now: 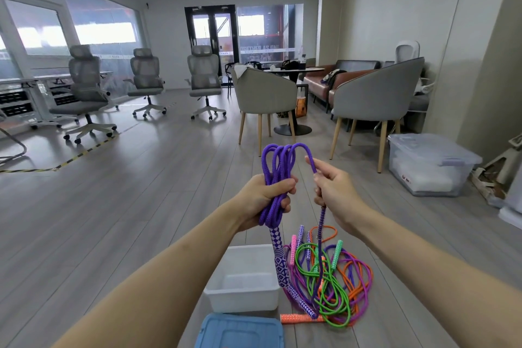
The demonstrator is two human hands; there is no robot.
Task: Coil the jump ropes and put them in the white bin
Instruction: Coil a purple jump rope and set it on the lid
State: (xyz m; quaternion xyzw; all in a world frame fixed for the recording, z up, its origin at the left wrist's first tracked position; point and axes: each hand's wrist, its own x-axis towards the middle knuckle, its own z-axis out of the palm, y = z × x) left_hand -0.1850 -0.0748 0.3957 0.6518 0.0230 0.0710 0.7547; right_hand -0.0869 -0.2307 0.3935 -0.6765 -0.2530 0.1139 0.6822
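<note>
Head view. The left hand (265, 196), raised above the white bin (243, 280), has its fingers curled round several gathered loops of the purple jump rope (275, 161); the loops arch above the fist, and one purple-and-white patterned handle (279, 260) hangs from it toward the bin's right rim. The right hand (334, 189), just right of the left and also above the bin, pinches the free strand of the same rope between thumb and fingers; that strand drops down to the floor. On the wooden floor (141, 206), touching the right side of the bin, lies a tangled pile of jump ropes (333, 280) in green, orange and purple. A blue lid (240, 332) lies just in front of the bin, nearer the camera. A clear lidded storage box (429, 164) stands well beyond the bin to its right
</note>
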